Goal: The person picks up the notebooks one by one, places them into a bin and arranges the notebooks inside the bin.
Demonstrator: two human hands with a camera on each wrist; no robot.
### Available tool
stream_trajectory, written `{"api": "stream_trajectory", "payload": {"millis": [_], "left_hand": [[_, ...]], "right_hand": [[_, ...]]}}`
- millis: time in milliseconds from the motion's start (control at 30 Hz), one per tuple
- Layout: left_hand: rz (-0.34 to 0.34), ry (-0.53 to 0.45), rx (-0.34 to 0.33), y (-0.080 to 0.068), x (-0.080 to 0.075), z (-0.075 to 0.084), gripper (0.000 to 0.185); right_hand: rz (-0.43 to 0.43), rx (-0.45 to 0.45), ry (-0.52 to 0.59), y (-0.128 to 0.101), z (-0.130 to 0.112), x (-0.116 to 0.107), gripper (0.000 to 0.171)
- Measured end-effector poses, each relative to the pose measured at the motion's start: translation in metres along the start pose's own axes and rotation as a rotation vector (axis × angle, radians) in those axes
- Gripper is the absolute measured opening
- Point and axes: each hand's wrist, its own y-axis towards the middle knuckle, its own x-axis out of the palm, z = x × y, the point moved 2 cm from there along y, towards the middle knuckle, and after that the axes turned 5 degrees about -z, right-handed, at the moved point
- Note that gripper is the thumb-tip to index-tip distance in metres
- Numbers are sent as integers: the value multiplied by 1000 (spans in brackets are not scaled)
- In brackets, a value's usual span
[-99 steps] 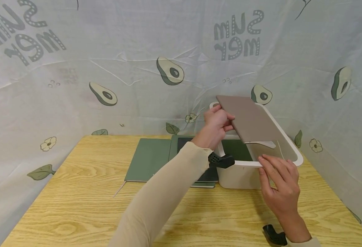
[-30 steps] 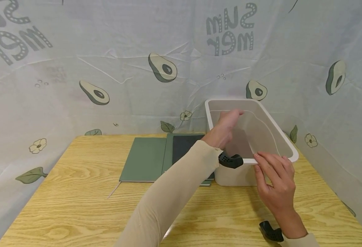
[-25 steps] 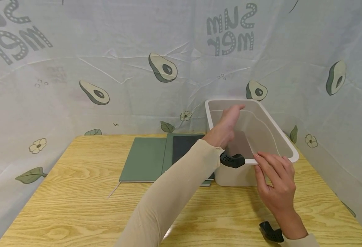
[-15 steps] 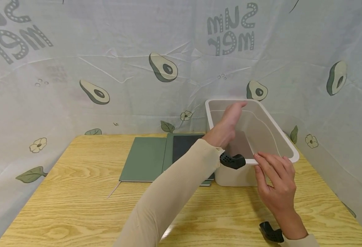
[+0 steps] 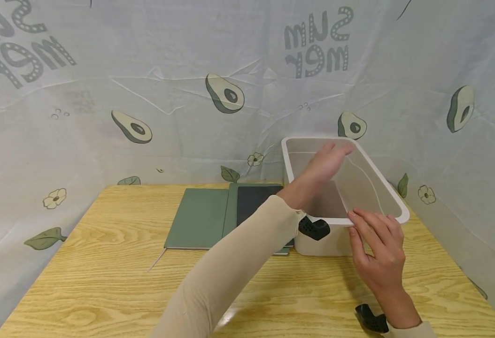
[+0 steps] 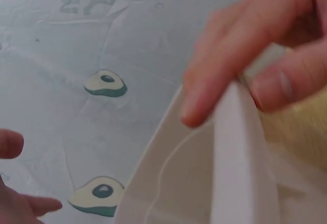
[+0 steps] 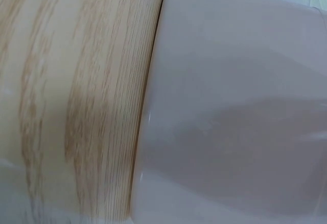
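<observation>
Over the inside of a whitish plastic storage box [image 5: 380, 174], my left hand [image 5: 324, 165] is blurred and appears to hold nothing. In the left wrist view its fingertips [image 6: 11, 145] show apart at the left edge. On the box floor lies a brown notebook [image 5: 331, 204], partly hidden behind the left wrist. My right hand [image 5: 380, 249] pinches the near rim of the box, fingers over it and thumb outside. From the right wrist, only the box's outer wall [image 7: 235, 106] and the table beside it show.
Left of the box lie a green notebook [image 5: 197, 218] with a ribbon, another green one [image 5: 231, 206], and a dark notebook [image 5: 253, 199] on top of it. My left sleeve partly covers them. All rest on a wooden table [image 5: 104, 272] before a printed cloth [image 5: 180, 56].
Earlier my left hand held the brown notebook above the box; now it lies on the box floor, released. That hand has since shifted slightly right. The right hand stays on the rim.
</observation>
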Motion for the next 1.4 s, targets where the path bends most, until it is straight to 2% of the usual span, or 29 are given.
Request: {"api": "stream_trajectory", "payload": {"millis": [233,500,567,667,933,1133,1400], "left_hand": [[-18,654,65,-1,-5,-4,63],[13,1173,107,-4,-12,-15,65],[22,1244,108,-6,-14,-17,65],[37,1284,115,-9,-18,-18,64],[70,1190,138,-18,-33,-20,64],[80,1186,162,-24,-43,-21,65],[80,1188,139,-34,-64,-27,66]], "right_hand": [[3,-16,8,1,-1,1,32],[-5,-12,4,1,-2,1,33],[-3,-13,6,1,-2,0,33],[3,-14,10,1,-3,0,33],[7,-5,8,2,-4,0,33],[9,-2,10,2,-5,0,34],[15,3,20,7,-11,-1,36]]}}
